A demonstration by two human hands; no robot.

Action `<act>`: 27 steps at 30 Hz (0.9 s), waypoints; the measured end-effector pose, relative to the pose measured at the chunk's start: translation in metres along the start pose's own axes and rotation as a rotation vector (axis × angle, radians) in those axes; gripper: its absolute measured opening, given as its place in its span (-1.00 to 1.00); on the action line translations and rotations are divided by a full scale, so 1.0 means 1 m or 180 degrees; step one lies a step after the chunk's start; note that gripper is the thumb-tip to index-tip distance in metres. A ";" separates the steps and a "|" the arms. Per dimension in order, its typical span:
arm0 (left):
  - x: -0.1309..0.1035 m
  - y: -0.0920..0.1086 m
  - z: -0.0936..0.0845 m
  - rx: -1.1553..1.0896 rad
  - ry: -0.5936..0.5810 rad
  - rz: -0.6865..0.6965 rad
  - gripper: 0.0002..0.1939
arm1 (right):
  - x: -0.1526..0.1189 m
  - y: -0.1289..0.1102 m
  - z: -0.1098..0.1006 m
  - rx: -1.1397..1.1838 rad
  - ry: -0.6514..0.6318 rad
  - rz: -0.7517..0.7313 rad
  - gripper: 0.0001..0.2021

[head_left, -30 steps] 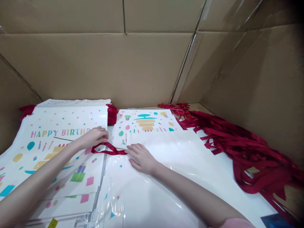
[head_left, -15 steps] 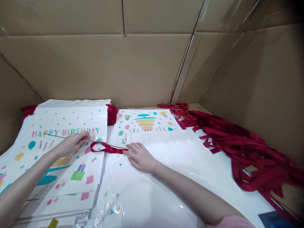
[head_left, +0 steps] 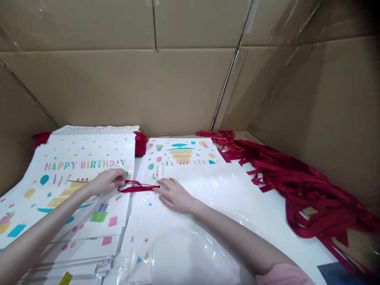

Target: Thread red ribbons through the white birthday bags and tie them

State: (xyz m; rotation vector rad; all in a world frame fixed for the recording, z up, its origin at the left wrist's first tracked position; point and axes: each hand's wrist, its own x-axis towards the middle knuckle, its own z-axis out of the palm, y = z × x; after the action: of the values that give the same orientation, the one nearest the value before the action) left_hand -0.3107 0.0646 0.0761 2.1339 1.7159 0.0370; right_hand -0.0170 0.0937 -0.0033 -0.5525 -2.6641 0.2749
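My left hand [head_left: 109, 181] is closed in a pinch around a thin dark rod [head_left: 77, 181], above the stack of printed "Happy Birthday" sheets [head_left: 86, 150]. A dark red ribbon [head_left: 139, 189] forms a narrow loop beside the rod, between my two hands. My right hand [head_left: 175, 196] rests on a glossy white sheet [head_left: 202, 229], its fingertips closed at the left edge, where the ribbon and the rod's far end meet the sheet. The exact hold of the fingertips is partly hidden. Beneath lies another sheet printed with a cake [head_left: 181, 153].
Cardboard walls [head_left: 190, 87] enclose the work area at the back and sides. A loose heap of dark red ribbons [head_left: 297, 190] lies on the right. Red ribbon bundles [head_left: 140, 143] stick out beside the left stack. A yellow label [head_left: 65, 278] shows at the lower left.
My left hand has moved right along the rod, closer to my right hand, and the rod has shifted right too. The ribbon loop looks shorter and narrower. My right hand stays nearly still.
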 end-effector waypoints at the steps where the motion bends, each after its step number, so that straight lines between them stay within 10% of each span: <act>1: 0.003 0.004 0.001 -0.0045 -0.0093 0.0012 -0.86 | 0.000 0.000 -0.001 0.0003 -0.0027 -0.0005 -0.66; 13: 0.030 0.032 -0.002 -0.0443 -0.1095 0.0161 -0.93 | 0.001 -0.003 -0.002 -0.0167 -0.0222 -0.0059 -0.62; 27: 0.069 0.077 0.040 0.0233 -0.0194 0.0629 -0.87 | -0.008 0.005 -0.019 0.0332 -0.0440 0.0277 -0.61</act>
State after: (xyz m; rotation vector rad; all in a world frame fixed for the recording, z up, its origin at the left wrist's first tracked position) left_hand -0.2116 0.1056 0.0489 2.3266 1.4888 -0.0358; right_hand -0.0009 0.0974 0.0093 -0.6384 -2.7420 0.4911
